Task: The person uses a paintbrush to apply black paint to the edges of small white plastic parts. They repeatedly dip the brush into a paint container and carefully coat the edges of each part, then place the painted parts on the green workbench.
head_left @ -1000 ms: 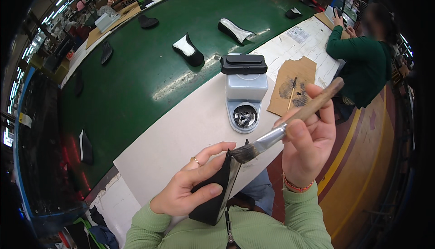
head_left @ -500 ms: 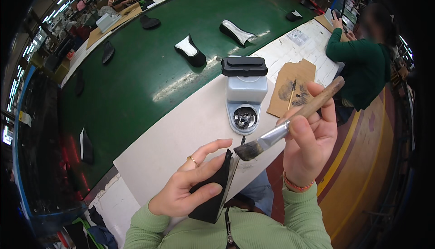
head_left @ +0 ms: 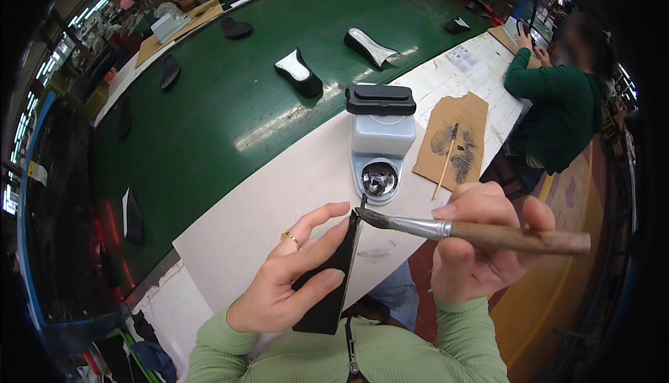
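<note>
My left hand (head_left: 284, 275) grips a black shoe sole (head_left: 327, 299) edge-on, thumb on its near face and forefinger stretched past its far end. In my right hand (head_left: 477, 254) is a flat paintbrush (head_left: 502, 236) with a wooden handle and metal ferrule, lying almost level. Its dark bristles meet the sole's top end, or come very close to it. Just beyond stands a pale plastic glue pot (head_left: 382, 135) with a black lid and a round front well of black liquid (head_left: 380, 178). The sole's far side is hidden.
A white sheet (head_left: 237, 243) covers the bench before me. Stained cardboard (head_left: 463, 115) holds a thin stick brush (head_left: 446, 160). Several soles, such as a white-topped one (head_left: 298, 73), lie on the green conveyor belt (head_left: 209, 139). A co-worker in a green sleeve (head_left: 557, 80) works at right, another person far left.
The brush has swung from slanting up to the right to nearly level, its bristles now at the sole's top end. My right hand has turned and lowered; the sole has risen slightly.
</note>
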{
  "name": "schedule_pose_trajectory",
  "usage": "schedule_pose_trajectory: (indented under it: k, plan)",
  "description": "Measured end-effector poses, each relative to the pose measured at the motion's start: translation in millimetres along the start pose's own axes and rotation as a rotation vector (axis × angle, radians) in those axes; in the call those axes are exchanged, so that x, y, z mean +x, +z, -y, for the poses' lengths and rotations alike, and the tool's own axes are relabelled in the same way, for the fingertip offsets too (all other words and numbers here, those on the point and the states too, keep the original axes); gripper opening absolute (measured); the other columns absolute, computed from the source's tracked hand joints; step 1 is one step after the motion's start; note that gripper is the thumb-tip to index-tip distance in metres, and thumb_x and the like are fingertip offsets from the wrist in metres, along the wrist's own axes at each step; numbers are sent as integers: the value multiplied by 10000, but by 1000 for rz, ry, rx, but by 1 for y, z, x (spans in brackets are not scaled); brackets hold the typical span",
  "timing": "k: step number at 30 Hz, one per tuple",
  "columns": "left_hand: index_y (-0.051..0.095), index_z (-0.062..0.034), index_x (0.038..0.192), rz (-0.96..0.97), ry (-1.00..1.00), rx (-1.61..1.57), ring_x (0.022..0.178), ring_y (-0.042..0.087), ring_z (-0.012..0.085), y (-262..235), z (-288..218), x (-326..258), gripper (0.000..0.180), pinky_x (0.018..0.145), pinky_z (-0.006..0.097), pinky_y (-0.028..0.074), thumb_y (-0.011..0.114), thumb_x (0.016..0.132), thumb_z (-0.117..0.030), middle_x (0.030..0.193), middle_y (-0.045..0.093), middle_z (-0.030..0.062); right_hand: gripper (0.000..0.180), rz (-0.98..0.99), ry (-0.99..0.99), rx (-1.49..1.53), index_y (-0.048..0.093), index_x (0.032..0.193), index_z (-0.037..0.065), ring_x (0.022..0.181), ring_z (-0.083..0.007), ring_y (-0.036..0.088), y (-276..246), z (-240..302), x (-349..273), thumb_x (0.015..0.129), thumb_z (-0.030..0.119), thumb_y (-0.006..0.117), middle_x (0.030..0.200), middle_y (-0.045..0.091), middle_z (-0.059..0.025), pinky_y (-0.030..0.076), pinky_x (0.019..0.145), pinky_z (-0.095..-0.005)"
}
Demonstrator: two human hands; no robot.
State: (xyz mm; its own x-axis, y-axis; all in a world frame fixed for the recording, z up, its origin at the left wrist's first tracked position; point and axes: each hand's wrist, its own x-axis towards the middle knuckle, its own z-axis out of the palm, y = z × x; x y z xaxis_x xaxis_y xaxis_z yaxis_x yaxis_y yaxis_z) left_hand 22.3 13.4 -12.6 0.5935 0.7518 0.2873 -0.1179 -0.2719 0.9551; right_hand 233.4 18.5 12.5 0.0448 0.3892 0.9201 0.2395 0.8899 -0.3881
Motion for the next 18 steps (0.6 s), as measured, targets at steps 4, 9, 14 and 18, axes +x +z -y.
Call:
schedule_pose_trajectory:
  k: [4,9,14,18]
  plan:
    - [423,-9,1302,-17,-17,-1,1190,396,262,1,-3,0,507,967,351,330,529,808,38,1372,283,212,734,76,-8,-50,263,1233,40,675,-210,590,-2,3,1,681,-1,744,793,627,-160,459,602,-310]
    - [422,-2,1300,-40,-61,22,1126,442,225,2,-7,-1,500,950,326,344,527,813,35,1377,268,205,735,69,-12,-20,284,1216,45,640,-208,567,3,6,2,658,-5,759,779,621,-156,437,559,-307]
    - [406,-17,1316,-47,-52,34,1225,349,255,2,-5,-1,510,978,342,317,526,822,25,1385,249,204,775,113,-51,-24,276,1226,68,580,-198,516,7,8,0,635,-1,771,775,614,-164,383,498,-295]
    - [375,-39,1341,-49,-52,-53,1303,241,279,5,-5,-1,531,1012,362,281,514,832,24,1395,231,201,773,65,-44,-18,271,1234,76,588,-200,527,6,8,-1,646,8,770,787,618,-173,395,502,-296]
